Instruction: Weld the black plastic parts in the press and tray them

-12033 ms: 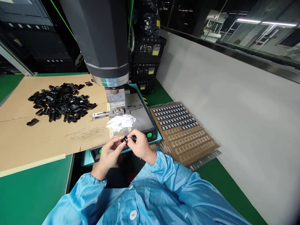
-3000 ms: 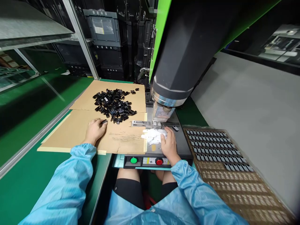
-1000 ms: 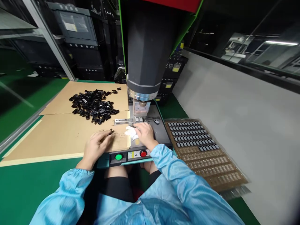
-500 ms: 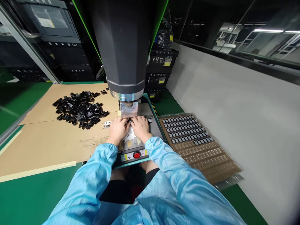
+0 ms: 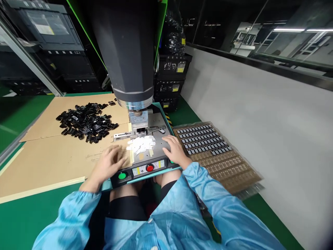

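Both hands are lying flat with fingers spread, the left hand (image 5: pixel 110 163) at seven o'clock from the white pieces (image 5: pixel 141 144), the right hand (image 5: pixel 174 150) at three.

Factory workstation: press machine (image 5: pixel 130 52), parts trays (image 5: pixel 215 152), stacked crates (image 5: pixel 169 80).

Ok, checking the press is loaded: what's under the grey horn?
Under the horn a small fixture holds a dark part; its seating is too small to tell. Both hands are clear.
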`<state>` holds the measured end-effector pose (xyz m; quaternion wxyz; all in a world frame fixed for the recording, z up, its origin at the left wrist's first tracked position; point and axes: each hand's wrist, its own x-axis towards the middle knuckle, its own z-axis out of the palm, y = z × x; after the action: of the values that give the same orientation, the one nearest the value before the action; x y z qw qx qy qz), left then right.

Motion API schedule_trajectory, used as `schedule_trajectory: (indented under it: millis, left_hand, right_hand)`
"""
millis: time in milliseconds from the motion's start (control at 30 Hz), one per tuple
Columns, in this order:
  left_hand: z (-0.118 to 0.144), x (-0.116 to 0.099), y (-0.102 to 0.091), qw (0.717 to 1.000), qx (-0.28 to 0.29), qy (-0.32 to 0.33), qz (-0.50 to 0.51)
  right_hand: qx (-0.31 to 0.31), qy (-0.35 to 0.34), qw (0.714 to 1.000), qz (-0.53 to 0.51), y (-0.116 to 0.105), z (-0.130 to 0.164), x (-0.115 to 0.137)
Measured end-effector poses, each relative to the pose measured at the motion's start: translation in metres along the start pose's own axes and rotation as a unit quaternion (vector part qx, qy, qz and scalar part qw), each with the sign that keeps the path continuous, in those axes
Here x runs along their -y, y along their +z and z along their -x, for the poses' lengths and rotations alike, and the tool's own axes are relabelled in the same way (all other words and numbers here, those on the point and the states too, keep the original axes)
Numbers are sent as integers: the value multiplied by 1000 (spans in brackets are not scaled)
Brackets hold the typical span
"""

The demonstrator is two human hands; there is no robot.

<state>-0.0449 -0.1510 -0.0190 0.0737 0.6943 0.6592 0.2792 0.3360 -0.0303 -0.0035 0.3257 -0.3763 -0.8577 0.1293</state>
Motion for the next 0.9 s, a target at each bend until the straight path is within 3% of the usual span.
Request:
schedule_trajectory:
  millis: [100,167,400,600,767,900]
  left_hand:
    - [46,16,1,996,64,25,-60]
    - [61,20,5,993,75,33,-90]
    - [62,17,8,992,69,29,-105]
    - [36,-7,17,996,46,-19,-69]
    - [-10,-36,43,994,43,-51,-87]
    - [-33,-52,64,991,42,-53,-112]
  right_hand:
    - [64,8,998,3,-19,41,-23]
    - [96,16,995,15,-22,56,-31]
    - [116,34,992,48,-20,62,-30]
    - [82,44,993,70,8,31,-5]
    - [138,62,983,103,48,-16,23]
    - [172,68,975,127,67,-36,34]
